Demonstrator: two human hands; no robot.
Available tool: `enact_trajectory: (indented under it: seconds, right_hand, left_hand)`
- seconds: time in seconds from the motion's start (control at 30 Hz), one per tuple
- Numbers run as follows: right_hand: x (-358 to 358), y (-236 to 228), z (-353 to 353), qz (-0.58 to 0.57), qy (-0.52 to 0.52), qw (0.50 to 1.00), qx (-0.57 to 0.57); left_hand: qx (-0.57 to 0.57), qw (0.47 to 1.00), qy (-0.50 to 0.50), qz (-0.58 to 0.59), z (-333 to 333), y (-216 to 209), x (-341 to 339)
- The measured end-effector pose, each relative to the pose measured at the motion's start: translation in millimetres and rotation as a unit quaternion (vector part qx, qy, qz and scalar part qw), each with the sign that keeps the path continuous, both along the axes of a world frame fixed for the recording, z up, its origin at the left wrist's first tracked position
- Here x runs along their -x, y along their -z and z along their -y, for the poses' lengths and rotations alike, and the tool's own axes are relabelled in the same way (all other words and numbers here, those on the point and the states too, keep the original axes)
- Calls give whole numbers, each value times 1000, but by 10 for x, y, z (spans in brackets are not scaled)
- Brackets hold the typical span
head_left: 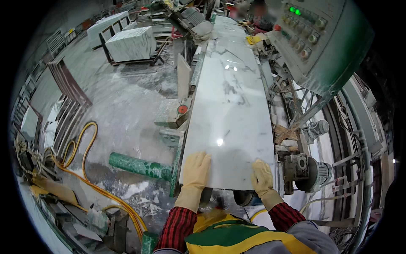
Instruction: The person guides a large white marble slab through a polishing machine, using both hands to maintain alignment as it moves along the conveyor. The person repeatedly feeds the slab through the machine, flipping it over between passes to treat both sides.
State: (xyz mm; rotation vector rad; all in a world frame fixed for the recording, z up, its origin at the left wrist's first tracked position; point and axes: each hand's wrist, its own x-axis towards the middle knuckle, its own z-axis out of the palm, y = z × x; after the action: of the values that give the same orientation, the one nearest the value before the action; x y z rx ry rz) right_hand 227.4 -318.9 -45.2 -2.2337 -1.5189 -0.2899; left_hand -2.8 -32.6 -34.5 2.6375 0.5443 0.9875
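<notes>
A long white stone slab (230, 127) with grey veins lies flat on a roller line and stretches away from me. Its near edge is just before my body. My left hand (196, 170), in a cream rubber glove, rests flat on the slab's near left corner with the fingers stretched forward. On the near right side, my gloved right hand (262, 175) lies on the slab by its edge, the fingers pointing forward and slightly bent. Neither hand is wrapped around anything. A dark roller (244, 197) shows below the near edge.
To the right hangs a green control cabinet (313, 42) with lit buttons, above an electric motor (313, 172). A green pipe (139, 166) juts out on the left, near a yellow hose (86, 180). Stone blocks (132, 43) stand farther back. A person (259, 19) is at the far right.
</notes>
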Motion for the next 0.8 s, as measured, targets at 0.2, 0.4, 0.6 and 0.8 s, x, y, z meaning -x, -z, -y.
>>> enact_trajectory:
  seconds: [0.2, 0.4, 0.6, 0.8]
  right_hand:
    - [-143, 106, -47, -5, 7, 999, 37]
    - [-371, 475, -88, 31, -26, 999, 5]
    - [-723, 897, -120, 41, -43, 997, -47]
    - [-949, 828, -225, 66, -19, 994, 82]
  left_hand:
    - [-32, 998, -41, 27, 93, -135, 375]
    - [24, 966, -237, -105, 600, -193, 1499]
    - [0, 901, -415, -127, 1786, 124, 3175]
    - [36, 843, -509, -172, 3529, -360, 4551]
